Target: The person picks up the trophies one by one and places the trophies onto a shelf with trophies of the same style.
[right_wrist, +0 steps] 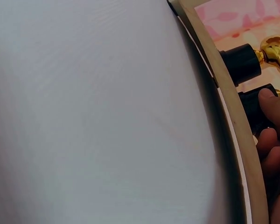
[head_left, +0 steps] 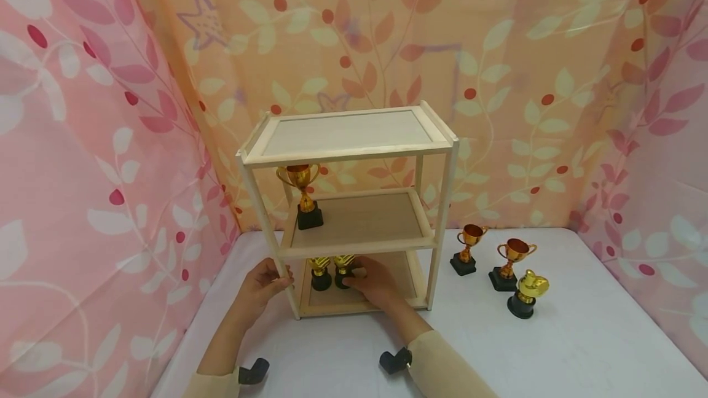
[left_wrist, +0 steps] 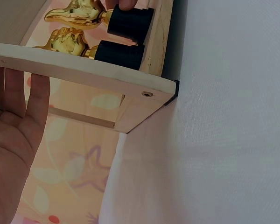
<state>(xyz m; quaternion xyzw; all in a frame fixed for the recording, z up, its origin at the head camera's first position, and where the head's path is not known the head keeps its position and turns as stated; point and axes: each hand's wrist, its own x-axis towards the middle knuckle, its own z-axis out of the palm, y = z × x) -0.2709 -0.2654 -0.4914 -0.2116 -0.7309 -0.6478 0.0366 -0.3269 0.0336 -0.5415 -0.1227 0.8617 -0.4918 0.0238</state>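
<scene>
A small wooden three-tier shelf (head_left: 354, 153) stands on the white-covered table. My left hand (head_left: 260, 290) holds its left front post, fingers (left_wrist: 38, 95) passing behind the wood in the left wrist view. On the bottom tier, my right hand (head_left: 378, 284) pinches the black round base of a gold trophy (head_left: 344, 263), thumb and fingers around it. A second gold trophy (head_left: 319, 275) stands upright just left of that one. The middle tier partly hides both tops in the head view. A gold two-handled trophy cup (head_left: 301, 180) stands at the left of the middle tier.
Right of the shelf stand two bronze-coloured trophy cups (head_left: 472, 236) on square black bases and a gold trophy (head_left: 532, 285) on a round black base. Floral cloth (head_left: 498, 109) hangs behind and at both sides. White cloth (head_left: 581, 336) covers the table.
</scene>
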